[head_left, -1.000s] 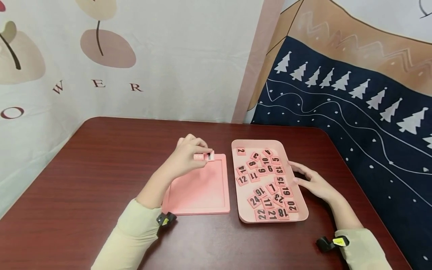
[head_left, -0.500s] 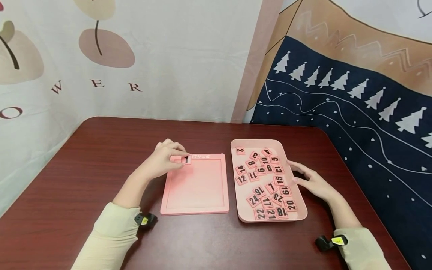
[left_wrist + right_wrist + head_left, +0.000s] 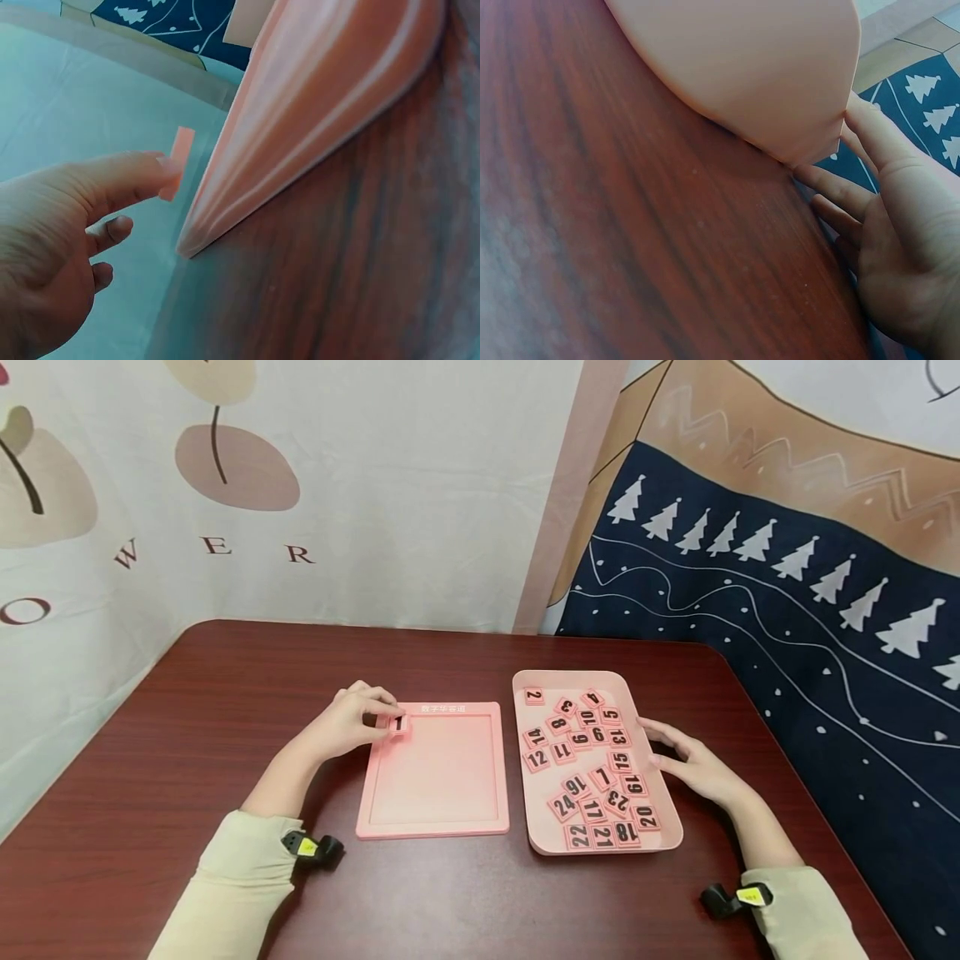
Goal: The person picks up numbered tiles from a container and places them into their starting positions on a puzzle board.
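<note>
I'd call this placing: left hand point(image 3: 347, 720) pinches number-1 tile point(image 3: 398, 724) at puzzle board point(image 3: 435, 777)'s far-left corner, contact unclear; it wants seating.

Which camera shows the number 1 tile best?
The head view: the number 1 tile in the left hand has its digit readable there. The left wrist view shows only its thin edge; the right wrist view, nothing.
</note>
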Motion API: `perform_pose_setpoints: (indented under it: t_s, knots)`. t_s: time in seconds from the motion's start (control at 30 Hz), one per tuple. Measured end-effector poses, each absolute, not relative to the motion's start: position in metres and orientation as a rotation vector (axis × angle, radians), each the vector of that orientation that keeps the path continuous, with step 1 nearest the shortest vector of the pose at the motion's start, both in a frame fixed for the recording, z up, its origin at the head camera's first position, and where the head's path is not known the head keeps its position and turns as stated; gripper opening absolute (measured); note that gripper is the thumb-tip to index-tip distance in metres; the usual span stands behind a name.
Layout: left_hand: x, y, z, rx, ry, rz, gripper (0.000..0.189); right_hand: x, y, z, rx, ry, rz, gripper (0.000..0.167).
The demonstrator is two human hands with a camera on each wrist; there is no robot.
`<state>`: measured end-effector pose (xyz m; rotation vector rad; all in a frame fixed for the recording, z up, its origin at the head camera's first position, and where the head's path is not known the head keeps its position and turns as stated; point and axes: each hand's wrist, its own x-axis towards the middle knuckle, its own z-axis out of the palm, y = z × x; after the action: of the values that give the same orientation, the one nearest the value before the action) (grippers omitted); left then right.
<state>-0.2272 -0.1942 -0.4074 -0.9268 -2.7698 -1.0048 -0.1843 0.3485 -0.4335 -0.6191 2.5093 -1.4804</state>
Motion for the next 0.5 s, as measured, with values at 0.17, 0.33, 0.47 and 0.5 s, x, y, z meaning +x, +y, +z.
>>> perform_pose_setpoints:
  t_s: [0.17,0.33,0.47,0.5]
  knots:
    - [-0.2282,-0.1971,-0.41,-0.932,-2.783,-0.986,0.029,-0.1838,0.3478,-0.4329,-0.627,2.513,-1.482,0.056]
    - [-0.2296,-0.1993,-0.4126,-0.921,-2.813,-0.976,0.029,-0.1836,0.3473,-0.4324,-0.633,2.513,-1.482,0.056]
    - [-0.2312,-0.2,-0.4156,-0.899,-2.821,-1.002,0.027,-0.1838,0.3473,-0.4325,-0.637,2.516,-1.479,0.056]
    - [-0.2316,-0.1999,-0.4163,-0.894,-2.82,-1.008,0.027,-0.1837,0.3473,-0.4325,-0.636,2.516,-1.479,0.056]
